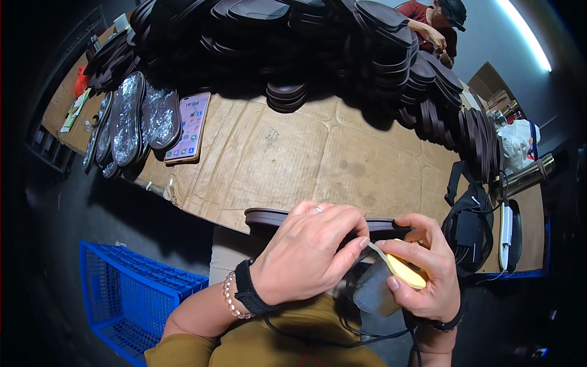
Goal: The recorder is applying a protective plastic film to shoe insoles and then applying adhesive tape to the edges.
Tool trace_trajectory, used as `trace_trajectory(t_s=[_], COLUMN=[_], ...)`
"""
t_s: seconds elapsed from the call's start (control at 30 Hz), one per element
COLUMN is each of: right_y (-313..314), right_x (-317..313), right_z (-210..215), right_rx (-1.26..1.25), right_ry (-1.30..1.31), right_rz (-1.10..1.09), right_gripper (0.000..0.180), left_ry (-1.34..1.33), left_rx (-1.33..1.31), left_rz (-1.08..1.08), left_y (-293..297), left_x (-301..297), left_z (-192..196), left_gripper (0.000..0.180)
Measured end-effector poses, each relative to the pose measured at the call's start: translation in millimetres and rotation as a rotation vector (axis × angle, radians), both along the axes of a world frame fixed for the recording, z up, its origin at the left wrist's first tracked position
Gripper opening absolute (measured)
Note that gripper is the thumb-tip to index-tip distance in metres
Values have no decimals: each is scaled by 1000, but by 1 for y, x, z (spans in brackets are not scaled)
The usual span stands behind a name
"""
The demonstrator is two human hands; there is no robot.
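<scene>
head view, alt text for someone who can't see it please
The right hand grips a yellow piece while the left hand pinches a pale strip by a dark sole. Beyond them, a phone and stacked soles lie on a cardboard-covered table, with a blue crate at lower left.

The left hand [309,254] covers the middle of the dark sole [264,218] and the end of the pale strip [379,252]. The right hand [431,269] hides part of the yellow piece [405,273]. Much of the co-worker [431,33] is lost behind stacked soles [390,58], whose top runs out of view. From here, the phone [188,128] is too small to read.
</scene>
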State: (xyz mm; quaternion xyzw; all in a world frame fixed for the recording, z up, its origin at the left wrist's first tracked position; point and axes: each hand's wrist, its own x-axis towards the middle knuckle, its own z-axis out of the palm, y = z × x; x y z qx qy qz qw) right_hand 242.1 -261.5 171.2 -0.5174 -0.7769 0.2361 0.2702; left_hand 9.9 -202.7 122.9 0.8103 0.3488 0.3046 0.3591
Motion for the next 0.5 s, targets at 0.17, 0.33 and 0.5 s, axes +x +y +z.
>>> trace_trajectory(t_s=[0.17, 0.33, 0.5], right_y=[-4, -9, -8], right_x=[-2, 8, 15], right_z=[-3, -11, -19], right_rx=[-26, -37, -17], right_ry=[52, 162, 172], right_rz=[-51, -131, -69], right_gripper=[46, 41, 40], left_ry=[-24, 3, -4], left_rx=[48, 121, 152], left_rz=[53, 94, 117], left_y=[-1, -2, 0], left_x=[4, 10, 12], left_z=[-5, -10, -11], left_gripper=[7, 6, 6])
